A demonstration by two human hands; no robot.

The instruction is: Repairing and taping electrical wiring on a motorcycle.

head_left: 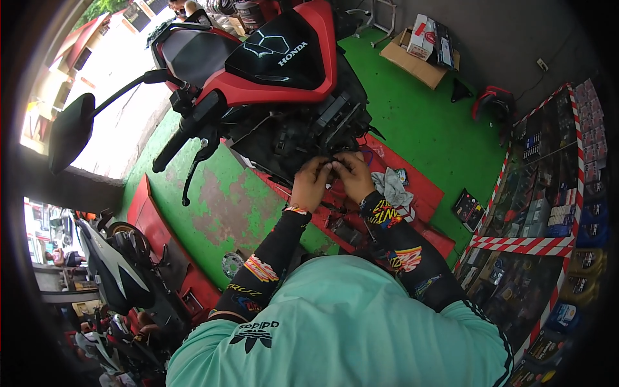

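Just past the mint-green shirt (342, 316) and the black printed sleeves (261, 271), the left hand (311, 184) and the right hand (351, 175) meet low at the motorcycle's exposed front. Both grips are narrow: thumbs and forefingers pinch in on a small dark piece (333, 160), too small and shaded for me to tell its kind.

Fine handling like this seems best done with one hand steadying while the other makes short, straight moves; twisting or tugging could strain a slender part. Keeping the wrists low and the knuckles apart would leave a clearer line of sight into the shadow.

As for position, the small dark piece sits right at the fingertips, between the two hands, with the palms behind it on the wearer's side. Right of the right hand, just beside its wrist, a crumpled grey cloth (392, 187) lies over the red platform (429, 193). Directly beyond the fingers is the uncovered dark inner assembly (322, 122), and over that stands the red and black front cover (280, 87), with the brake lever (195, 169) well out to the left. Farther off, an open cardboard box (412, 66) rests on the green floor (425, 116) near the wall.
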